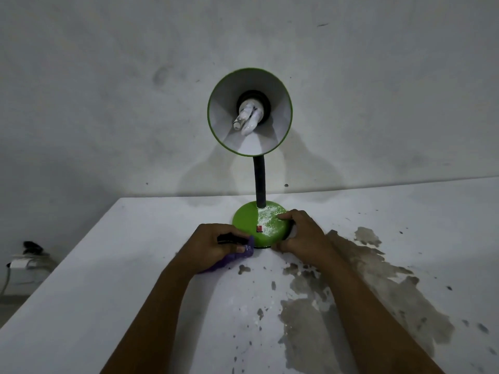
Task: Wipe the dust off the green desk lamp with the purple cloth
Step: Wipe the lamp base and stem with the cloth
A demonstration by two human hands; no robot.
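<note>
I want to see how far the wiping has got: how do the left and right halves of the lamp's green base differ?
The base's left half looks clean, plain green; the right half is speckled with white dust. The left hand presses the purple cloth at the left half's edge; the right hand grips the right half bare. Both share one round green base.

The green desk lamp [259, 228] has a glossy painted base, speckled with white dust at 3 o'clock; its black neck [259, 182] looks matt. The purple cloth [237, 256] is soft fabric. The tabletop [108, 279] is matt white, paint flaked off at 4 o'clock.
</note>
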